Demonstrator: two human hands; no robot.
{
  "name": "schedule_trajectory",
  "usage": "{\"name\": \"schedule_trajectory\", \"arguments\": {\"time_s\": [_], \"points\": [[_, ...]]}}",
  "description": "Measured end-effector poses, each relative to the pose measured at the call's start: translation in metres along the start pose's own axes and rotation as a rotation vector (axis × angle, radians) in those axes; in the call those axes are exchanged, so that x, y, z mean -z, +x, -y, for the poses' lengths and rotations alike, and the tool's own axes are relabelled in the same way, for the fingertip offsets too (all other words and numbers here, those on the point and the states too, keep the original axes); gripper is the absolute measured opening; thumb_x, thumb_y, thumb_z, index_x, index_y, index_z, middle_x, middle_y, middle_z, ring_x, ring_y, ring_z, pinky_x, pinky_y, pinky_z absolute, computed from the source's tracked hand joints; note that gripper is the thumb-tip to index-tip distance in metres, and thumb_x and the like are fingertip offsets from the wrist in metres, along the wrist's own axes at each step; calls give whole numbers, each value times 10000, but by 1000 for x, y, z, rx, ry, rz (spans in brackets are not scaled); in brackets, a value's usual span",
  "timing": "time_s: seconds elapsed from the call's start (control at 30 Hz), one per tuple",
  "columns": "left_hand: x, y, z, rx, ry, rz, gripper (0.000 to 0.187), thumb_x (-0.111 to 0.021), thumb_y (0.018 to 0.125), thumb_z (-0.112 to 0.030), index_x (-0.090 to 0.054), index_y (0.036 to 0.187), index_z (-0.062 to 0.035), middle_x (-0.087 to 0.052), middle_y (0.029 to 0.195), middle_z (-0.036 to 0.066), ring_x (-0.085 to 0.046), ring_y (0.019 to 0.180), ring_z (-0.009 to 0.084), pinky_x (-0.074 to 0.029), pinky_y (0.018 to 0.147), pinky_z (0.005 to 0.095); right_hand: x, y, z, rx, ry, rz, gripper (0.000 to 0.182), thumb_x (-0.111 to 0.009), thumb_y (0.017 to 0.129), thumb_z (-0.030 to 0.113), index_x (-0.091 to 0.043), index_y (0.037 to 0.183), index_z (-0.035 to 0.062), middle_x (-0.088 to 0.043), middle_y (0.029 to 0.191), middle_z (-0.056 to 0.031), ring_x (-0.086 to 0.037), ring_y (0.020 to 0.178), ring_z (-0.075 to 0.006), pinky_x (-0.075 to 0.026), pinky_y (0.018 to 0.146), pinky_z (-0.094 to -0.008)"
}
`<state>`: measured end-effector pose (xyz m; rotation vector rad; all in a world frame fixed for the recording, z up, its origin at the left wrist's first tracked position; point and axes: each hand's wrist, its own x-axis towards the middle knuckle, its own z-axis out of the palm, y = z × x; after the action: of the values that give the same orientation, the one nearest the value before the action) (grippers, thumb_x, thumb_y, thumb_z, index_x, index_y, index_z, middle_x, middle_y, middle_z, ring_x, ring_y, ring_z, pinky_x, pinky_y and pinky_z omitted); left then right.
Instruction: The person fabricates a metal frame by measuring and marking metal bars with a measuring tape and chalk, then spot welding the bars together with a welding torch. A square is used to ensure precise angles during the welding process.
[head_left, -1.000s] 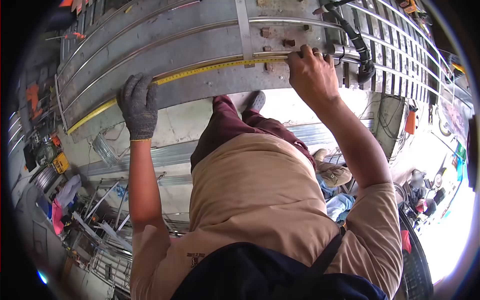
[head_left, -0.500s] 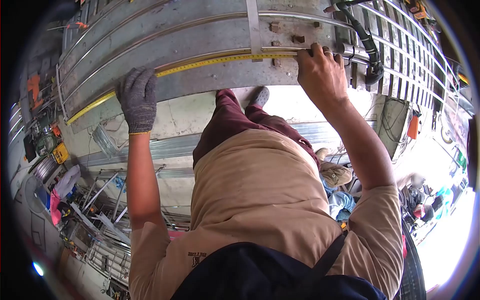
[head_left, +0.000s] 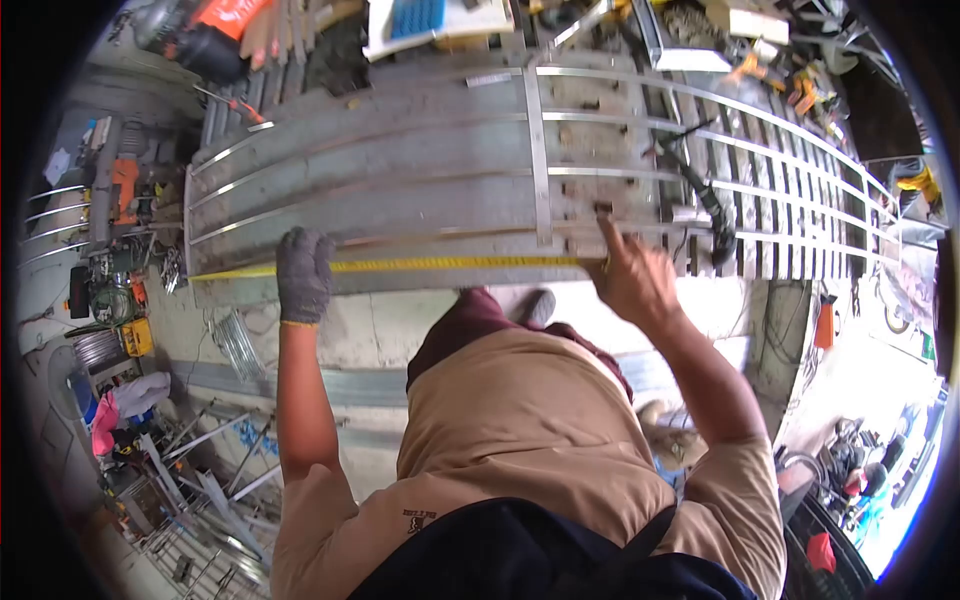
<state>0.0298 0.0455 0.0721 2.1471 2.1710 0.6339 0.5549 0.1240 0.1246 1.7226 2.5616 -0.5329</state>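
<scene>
A yellow tape measure [head_left: 450, 264] lies stretched along the near edge of a metal bench [head_left: 400, 210]. My left hand [head_left: 303, 275], in a grey glove, is closed on the tape near its left part. At the tape's right part is my bare right hand [head_left: 636, 275], its index finger stretched toward the bench and the other fingers curled on the tape's end. Just beyond the tape rests a metal frame of long thin bars [head_left: 400, 180] with a flat crosspiece [head_left: 538, 150].
A black cable or hose [head_left: 708, 200] crosses the frame at the right. Tools and a white tray [head_left: 440, 25] sit along the far side. An orange tool [head_left: 125, 185] is at the left. Metal racks [head_left: 200, 470] stand at the lower left.
The view has shifted, showing more of the bench's far side. My right index finger now points outward. Both hands remain at the tape, which looks straighter across the view.
</scene>
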Motion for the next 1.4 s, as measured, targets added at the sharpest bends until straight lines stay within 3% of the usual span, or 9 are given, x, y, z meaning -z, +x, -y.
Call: {"name": "schedule_trajectory", "arguments": {"time_s": [0.2,0.33,0.43,0.67,0.83,1.0,1.07,1.13,1.4], "points": [[36,29,-29,-232,140,49,272,-712,1023,-324,-732,900,-83,-671,857,183,-654,908,465,-509,915,560,37,20,64,-73,166,284,840,-783,985,418,-392,1624,39,-785,1022,-318,-783,970,-492,-612,883,-565],[42,36,-14,-63,196,117,510,-676,1063,-463,-696,677,-132,-599,597,123,-631,647,443,-503,750,580,49,33,98,-90,187,325,935,-787,955,515,-402,1617,-20,-786,996,-318,-776,1020,-497,-604,928,-566],[48,62,-51,-188,94,69,381,-730,1028,-421,-720,801,-115,-644,660,136,-666,678,427,-510,739,573,64,43,121,-88,229,318,983,-788,949,538,-393,1610,-73,-778,928,-314,-779,974,-499,-610,883,-564],[44,110,-179,-871,-400,-140,382,-800,993,-308,-692,1281,-82,-637,1285,156,-620,1246,390,-475,1144,642,79,84,113,-105,288,29,1172,-805,928,617,-289,1629,-168,-762,853,-296,-768,830,-494,-603,761,-546],[18,91,-133,-651,-355,-152,360,-788,1015,-264,-694,1318,-94,-646,1389,144,-605,1368,414,-474,1175,608,156,110,55,-292,-5,-64,1187,-869,899,536,-253,1686,-104,-752,734,-200,-783,766,-412,-613,721,-505],[12,67,-132,-394,-130,27,451,-791,973,-206,-665,1370,-33,-606,1478,183,-556,1439,450,-478,1177,569,199,193,-42,-309,-147,-117,766,-808,954,540,-564,1387,-44,-797,884,-223,-803,864,-418,-641,812,-505],[12,62,-158,-320,-72,60,464,-787,978,-210,-655,1385,-30,-600,1490,188,-545,1451,453,-469,1184,572,194,243,-97,-272,-167,-134,708,-797,953,572,-665,1271,-46,-802,990,-254,-804,931,-424,-643,845,-500],[11,58,-189,-257,-43,90,481,-784,982,-217,-643,1402,-29,-594,1499,196,-535,1461,459,-458,1193,575,190,282,-145,-213,-209,-98,398,-723,978,374,-812,1095,5,-817,1132,-238,-798,1094,-411,-651,926,-506],[-22,-1,-277,35,17,261,562,-771,998,-261,-589,1479,-33,-569,1545,230,-497,1496,468,-416,1225,581,101,380,-354,-161,-324,-95,296,-652,964,245,-823,1097,43,-818,1147,-230,-809,1087,-391,-659,871,-550]]}}
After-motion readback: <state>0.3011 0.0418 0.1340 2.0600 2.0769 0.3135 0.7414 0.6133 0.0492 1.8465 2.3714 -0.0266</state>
